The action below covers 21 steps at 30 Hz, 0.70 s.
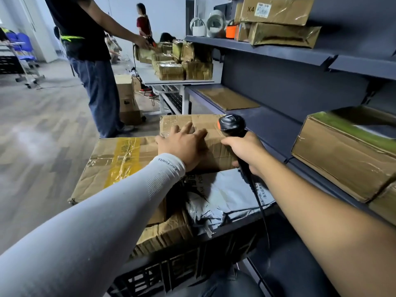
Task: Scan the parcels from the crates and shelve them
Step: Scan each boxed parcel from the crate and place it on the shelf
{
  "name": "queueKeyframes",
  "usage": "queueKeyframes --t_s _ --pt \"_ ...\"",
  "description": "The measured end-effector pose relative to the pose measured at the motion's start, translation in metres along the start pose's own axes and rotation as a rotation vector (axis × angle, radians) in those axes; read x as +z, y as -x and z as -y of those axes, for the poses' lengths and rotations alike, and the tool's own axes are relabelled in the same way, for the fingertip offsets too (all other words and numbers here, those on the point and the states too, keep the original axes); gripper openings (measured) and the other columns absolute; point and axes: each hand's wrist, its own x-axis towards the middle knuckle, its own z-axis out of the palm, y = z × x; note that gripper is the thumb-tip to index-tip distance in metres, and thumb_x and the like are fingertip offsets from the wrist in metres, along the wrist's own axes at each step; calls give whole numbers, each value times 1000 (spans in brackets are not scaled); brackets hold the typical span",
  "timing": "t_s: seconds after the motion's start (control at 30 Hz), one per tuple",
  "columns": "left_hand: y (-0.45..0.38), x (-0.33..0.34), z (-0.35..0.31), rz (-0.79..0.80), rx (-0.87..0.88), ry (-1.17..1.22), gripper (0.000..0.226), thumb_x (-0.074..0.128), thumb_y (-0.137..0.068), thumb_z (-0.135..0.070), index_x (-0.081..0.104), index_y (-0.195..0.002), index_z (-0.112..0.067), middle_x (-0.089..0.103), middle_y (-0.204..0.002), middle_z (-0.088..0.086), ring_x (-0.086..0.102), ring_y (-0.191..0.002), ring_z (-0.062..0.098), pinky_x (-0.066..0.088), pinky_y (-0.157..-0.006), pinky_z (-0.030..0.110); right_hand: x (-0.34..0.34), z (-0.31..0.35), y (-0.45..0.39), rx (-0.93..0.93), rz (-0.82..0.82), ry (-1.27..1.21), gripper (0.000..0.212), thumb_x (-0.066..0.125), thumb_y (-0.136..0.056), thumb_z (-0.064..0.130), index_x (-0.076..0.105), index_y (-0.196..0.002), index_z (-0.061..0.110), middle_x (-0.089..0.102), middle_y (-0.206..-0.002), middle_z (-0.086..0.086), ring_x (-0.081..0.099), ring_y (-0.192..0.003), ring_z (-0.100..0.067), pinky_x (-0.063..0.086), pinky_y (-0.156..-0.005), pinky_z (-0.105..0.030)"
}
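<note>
Left hand flat on the next parcel, scanner ready in the right

Our left hand (184,144) lies with straight fingers (188,127) on the cardboard parcel (205,133) atop the black crate (171,273); our right hand (246,153) is wrapped round the barcode scanner (232,125); we judge a one-handed lift could tip the parcel off onto the yellow-taped box (115,163) or grey mailer bag (222,196); the scanner cable (260,202) may snag on the crate; the shelf (274,123) stands just beside.

The left hand (184,144) and sleeve (120,200) cover part of the near cardboard box (205,129) and hide the parcels beneath. The black crate (171,273) runs off the bottom edge. The right-hand shelf box (342,159) is blurred and cut by the edge; the far box's label (263,10) is unreadable.
</note>
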Motion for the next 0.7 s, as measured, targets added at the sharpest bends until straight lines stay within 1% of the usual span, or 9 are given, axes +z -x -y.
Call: queueKeyframes --t_s 0.07,0.1,0.2,0.27,0.4,0.47,0.53,0.63,0.7 --pt "3 -3 0 -70 7 -17 56 50 -95 -66 35 -147 -53 38 -159 -9 37 -140 29 40 -95 59 -3 3 3 -25 -35 -2 17 75 -87 24 68 -103 23 69 -99 1 66 -90 -20 61 -74 -40" --pt "3 -4 -1 -97 13 -14 55 51 -95 -66 34 -146 -53 40 -157 -10 38 -139 28 40 -93 58 -5 5 5 -38 -52 -2 19 75 -87 25 69 -105 23 70 -99 2 67 -91 -21 61 -75 -41" --pt "5 -17 -9 -164 37 -3 55 52 -96 -65 33 -146 -53 43 -155 -10 40 -137 28 40 -91 58 -17 14 17 -83 -72 -4 26 74 -86 27 69 -112 24 70 -100 4 68 -94 -22 61 -69 -36" --pt "9 -29 -17 -185 46 13 55 50 -96 -68 34 -146 -52 45 -154 -10 40 -138 29 40 -93 60 -29 21 26 -116 -81 0 26 74 -87 27 68 -113 24 69 -100 6 68 -95 -22 59 -66 -33" --pt "25 -48 -37 -250 84 33 57 48 -96 -68 34 -148 -48 47 -151 -7 42 -134 32 42 -92 64 -56 31 54 -158 -129 10 25 74 -88 27 68 -112 24 70 -102 6 68 -96 -20 63 -71 -36" --pt "37 -54 -50 -296 108 33 58 49 -96 -67 35 -148 -45 49 -148 -6 44 -132 32 43 -90 62 -71 30 71 -166 -163 14 24 74 -88 27 68 -112 23 70 -102 5 69 -94 -20 64 -71 -37" --pt "50 -57 -64 -328 132 38 58 51 -95 -67 37 -147 -45 50 -145 -6 44 -130 32 43 -88 60 -85 24 89 -171 -194 -5 23 75 -88 26 69 -110 23 71 -102 4 69 -94 -21 62 -67 -34" --pt "71 -58 -88 -353 174 47 58 52 -94 -67 38 -145 -44 51 -142 -6 46 -127 32 43 -85 58 -104 11 116 -156 -238 -25 20 75 -87 24 70 -106 22 73 -100 1 69 -94 -22 60 -64 -33" --pt "87 -56 -103 -358 193 51 59 53 -93 -67 37 -145 -44 51 -140 -7 47 -126 31 43 -85 57 -117 1 135 -138 -256 -27 21 75 -87 24 69 -108 22 73 -102 1 69 -94 -21 59 -62 -32"
